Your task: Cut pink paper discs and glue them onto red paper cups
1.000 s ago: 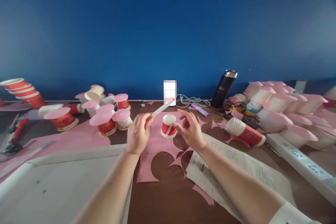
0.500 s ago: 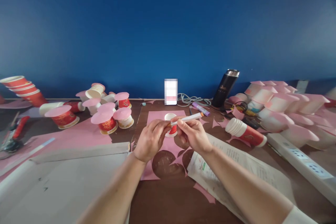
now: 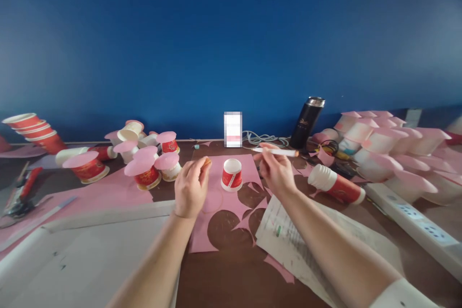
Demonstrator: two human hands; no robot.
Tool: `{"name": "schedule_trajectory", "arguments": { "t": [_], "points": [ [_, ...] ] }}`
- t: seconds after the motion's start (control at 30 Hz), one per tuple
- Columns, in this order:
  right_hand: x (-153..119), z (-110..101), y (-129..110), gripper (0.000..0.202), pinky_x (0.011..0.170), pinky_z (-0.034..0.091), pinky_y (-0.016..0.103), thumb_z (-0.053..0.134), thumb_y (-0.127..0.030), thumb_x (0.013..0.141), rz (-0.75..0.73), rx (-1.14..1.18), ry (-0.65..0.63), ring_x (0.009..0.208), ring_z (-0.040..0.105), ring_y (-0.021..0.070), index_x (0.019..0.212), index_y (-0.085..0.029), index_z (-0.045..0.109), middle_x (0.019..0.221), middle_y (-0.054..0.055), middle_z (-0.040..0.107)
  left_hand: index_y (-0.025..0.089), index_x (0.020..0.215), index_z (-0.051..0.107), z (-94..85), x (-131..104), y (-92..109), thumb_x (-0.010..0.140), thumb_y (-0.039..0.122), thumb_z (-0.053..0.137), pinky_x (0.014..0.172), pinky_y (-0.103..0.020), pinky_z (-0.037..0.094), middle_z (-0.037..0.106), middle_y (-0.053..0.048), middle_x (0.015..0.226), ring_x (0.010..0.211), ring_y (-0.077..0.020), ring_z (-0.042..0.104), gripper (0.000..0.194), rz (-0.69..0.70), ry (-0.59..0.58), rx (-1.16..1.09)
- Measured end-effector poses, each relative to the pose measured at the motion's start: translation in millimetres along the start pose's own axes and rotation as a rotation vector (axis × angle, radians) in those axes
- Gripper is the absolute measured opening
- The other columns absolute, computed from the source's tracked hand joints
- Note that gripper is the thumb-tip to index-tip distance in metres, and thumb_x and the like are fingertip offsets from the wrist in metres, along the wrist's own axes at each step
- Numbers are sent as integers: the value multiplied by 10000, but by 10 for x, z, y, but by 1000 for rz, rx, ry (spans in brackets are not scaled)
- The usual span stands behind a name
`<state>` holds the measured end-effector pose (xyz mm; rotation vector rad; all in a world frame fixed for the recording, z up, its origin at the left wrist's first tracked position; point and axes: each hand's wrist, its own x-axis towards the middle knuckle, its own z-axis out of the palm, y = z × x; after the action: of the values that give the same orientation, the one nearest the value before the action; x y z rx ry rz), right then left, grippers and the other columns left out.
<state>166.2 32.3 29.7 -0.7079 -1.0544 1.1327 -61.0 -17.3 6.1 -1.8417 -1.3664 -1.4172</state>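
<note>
My right hand [image 3: 277, 169] pinches a white marker [image 3: 279, 152] with an orange end; its bare tip points left. In the closed fingers of my left hand [image 3: 191, 187] a small orange marker cap [image 3: 207, 161] peeks out. Between the hands a red and white paper cup [image 3: 231, 175] stands upside down, touched by neither hand. Under it lies a pink paper sheet [image 3: 205, 224] with round holes cut out and a faint circle outline left of the cup.
Cups with pink discs [image 3: 141, 164] stand at left, near stacked red cups [image 3: 39, 132]. A cardboard box lid [image 3: 119, 255] lies front left. To the right are a black thermos [image 3: 307, 122], a lying cup stack [image 3: 337, 185], a power strip [image 3: 415, 221] and many pink-topped cups [image 3: 386, 142].
My hands have moved apart, and the cap has come off the marker. My left hand went left with the cap, my right hand right with the marker. The cup now shows fully.
</note>
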Motion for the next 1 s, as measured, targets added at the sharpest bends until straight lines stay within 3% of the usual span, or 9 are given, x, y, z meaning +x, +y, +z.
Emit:
{"name": "schedule_trajectory", "arguments": {
  "t": [0.07, 0.17, 0.3, 0.47, 0.77, 0.9, 1.0],
  "points": [
    [-72, 30, 141, 284, 446, 439, 221, 623, -437, 827, -66, -130, -13, 472, 528, 78, 1016, -229, 578, 842, 2, 674, 168, 1137, 611, 46, -22, -54, 924, 243, 479, 795, -319, 497, 671, -93, 937, 878, -200, 631, 262, -62, -75, 88],
    [-172, 61, 301, 259, 685, 541, 303, 601, -399, 852, -198, -348, -71, 757, 647, 149, 1046, -234, 552, 1040, 51, 652, 156, 1148, 632, 86, -75, -140, 942, 284, 402, 664, -300, 483, 660, -102, 883, 803, -214, 639, 334, -195, -328, 253],
    [-229, 60, 380, 428, 915, 494, 394, 668, -361, 811, -371, -631, -193, 1027, 613, 218, 1182, -250, 486, 1185, 81, 579, 209, 1180, 632, 88, -100, -229, 942, 315, 362, 630, -299, 463, 668, -109, 981, 803, -222, 649, 375, -374, -583, 390],
    [-248, 75, 425, 525, 991, 440, 417, 710, -412, 772, -456, -861, -260, 1128, 561, 262, 1211, -250, 473, 1200, 93, 569, 250, 1152, 654, 112, -86, -276, 913, 310, 392, 644, -330, 458, 653, -112, 1084, 869, -264, 652, 360, -525, -731, 443],
    [-248, 94, 490, 632, 974, 443, 413, 724, -467, 742, -402, -899, -237, 1143, 562, 276, 1255, -243, 429, 1253, 106, 559, 248, 1125, 668, 143, -103, -299, 906, 302, 407, 660, -359, 456, 633, -122, 1072, 907, -299, 624, 346, -510, -753, 451],
    [-268, 139, 487, 589, 918, 465, 407, 727, -451, 737, -324, -891, -230, 1071, 596, 272, 1219, -241, 462, 1173, 86, 605, 189, 1172, 646, 98, -63, -207, 888, 310, 471, 754, -365, 451, 614, -135, 1073, 982, -308, 572, 355, -366, -595, 461],
    [-258, 154, 505, 534, 913, 461, 407, 720, -414, 749, -290, -809, -201, 1049, 602, 264, 1199, -242, 491, 1163, 79, 609, 204, 1104, 665, 46, -41, -73, 904, 302, 454, 729, -311, 436, 623, -106, 1018, 942, -252, 587, 307, -317, -460, 338]
  ]
}}
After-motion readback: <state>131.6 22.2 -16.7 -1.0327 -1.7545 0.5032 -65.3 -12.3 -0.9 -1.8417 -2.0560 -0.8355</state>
